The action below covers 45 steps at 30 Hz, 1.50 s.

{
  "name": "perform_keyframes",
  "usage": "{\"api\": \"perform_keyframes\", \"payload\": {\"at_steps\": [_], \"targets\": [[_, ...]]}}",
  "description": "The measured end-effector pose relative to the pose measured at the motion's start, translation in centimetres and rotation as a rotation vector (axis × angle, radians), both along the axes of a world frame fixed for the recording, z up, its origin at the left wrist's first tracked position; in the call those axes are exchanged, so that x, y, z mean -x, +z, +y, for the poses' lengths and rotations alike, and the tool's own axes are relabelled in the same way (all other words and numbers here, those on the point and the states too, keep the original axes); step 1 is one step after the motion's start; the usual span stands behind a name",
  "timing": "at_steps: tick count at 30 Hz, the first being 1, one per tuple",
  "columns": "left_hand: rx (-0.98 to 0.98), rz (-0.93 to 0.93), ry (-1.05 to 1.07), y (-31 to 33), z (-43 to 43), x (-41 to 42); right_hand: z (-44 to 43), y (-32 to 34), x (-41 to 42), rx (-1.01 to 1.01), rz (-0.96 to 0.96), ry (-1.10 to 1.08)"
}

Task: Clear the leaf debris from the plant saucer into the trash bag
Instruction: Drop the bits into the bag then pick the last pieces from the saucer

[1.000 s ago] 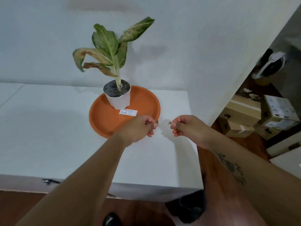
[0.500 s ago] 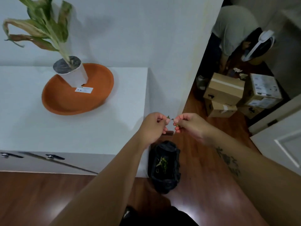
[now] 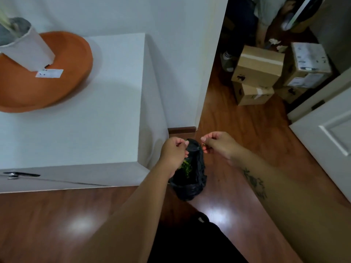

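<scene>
The black trash bag [image 3: 195,179] stands open on the wooden floor beside the white cabinet [image 3: 106,118], with green leaf bits [image 3: 185,166] inside. My left hand [image 3: 173,153] hovers over the bag's left rim, fingers pinched on a tiny green leaf bit. My right hand [image 3: 219,144] is just right of the bag's top, pinched on another small bit. The orange plant saucer [image 3: 62,88] sits on the cabinet top at the far left. It holds the white pot [image 3: 26,50] and a white label [image 3: 49,73].
Cardboard boxes [image 3: 259,67] are stacked on the floor at the back right, with another person's legs [image 3: 245,23] behind them. A white door [image 3: 330,141] stands open on the right. A wall corner [image 3: 207,73] rises just behind the bag.
My view has swung right and down from the saucer to the floor. Both pinched hands have dropped from cabinet height to just above the trash bag and moved slightly apart.
</scene>
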<state>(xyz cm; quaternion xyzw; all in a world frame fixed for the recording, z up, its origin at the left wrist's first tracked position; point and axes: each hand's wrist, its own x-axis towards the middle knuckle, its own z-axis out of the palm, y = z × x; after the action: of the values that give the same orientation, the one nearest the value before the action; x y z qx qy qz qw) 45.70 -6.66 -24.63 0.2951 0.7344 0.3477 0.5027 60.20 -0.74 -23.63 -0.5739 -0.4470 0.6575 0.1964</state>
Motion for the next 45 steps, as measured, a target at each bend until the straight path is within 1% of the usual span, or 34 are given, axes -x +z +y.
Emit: {"api": "perform_keyframes", "payload": {"at_steps": [5, 11, 13, 17, 19, 22, 26, 28, 31, 39, 42, 45], "targets": [[0.080, 0.038, -0.048, -8.2, 0.2, 0.5, 0.7, -8.2, 0.8, 0.017, -0.120, -0.030], [0.126, 0.151, -0.117, -20.3, 0.9, 0.9, 0.2, -20.7, 1.1, -0.074, -0.273, 0.004], [0.130, 0.172, -0.156, -21.6, 0.7, 1.1, -0.2, -22.7, 0.9, -0.097, -0.306, 0.068], [0.111, 0.252, -0.207, -26.4, 1.1, 1.1, -0.6, -27.9, -0.2, -0.076, -0.335, 0.116], [0.104, 0.305, -0.223, -27.5, 1.3, 1.1, -0.7, -29.2, -0.6, -0.085, -0.372, 0.125], [0.098, 0.346, -0.245, -28.3, 1.8, 1.3, -0.7, -29.9, -0.9, -0.093, -0.357, 0.119], [0.095, 0.367, -0.239, -27.5, 2.0, 1.4, -0.9, -28.0, -1.0, -0.088, -0.331, 0.106], [0.091, 0.358, -0.248, -26.1, 2.0, 1.2, -1.2, -26.2, -1.1, -0.075, -0.329, 0.112], [0.049, 0.332, -0.272, -22.6, 1.8, 0.9, -1.2, -21.8, -1.6, -0.097, -0.337, 0.108], [-0.063, 0.107, -0.188, -6.3, 0.7, -1.0, 0.1, -4.4, -1.4, -0.269, -0.409, 0.072], [-0.124, 0.085, -0.194, 0.4, 1.2, -1.3, 1.1, 2.2, -0.3, -0.347, -0.402, 0.063], [-0.227, 0.136, -0.193, 5.7, 2.2, -0.6, 2.3, 6.9, 0.9, -0.403, -0.354, 0.033]]}}
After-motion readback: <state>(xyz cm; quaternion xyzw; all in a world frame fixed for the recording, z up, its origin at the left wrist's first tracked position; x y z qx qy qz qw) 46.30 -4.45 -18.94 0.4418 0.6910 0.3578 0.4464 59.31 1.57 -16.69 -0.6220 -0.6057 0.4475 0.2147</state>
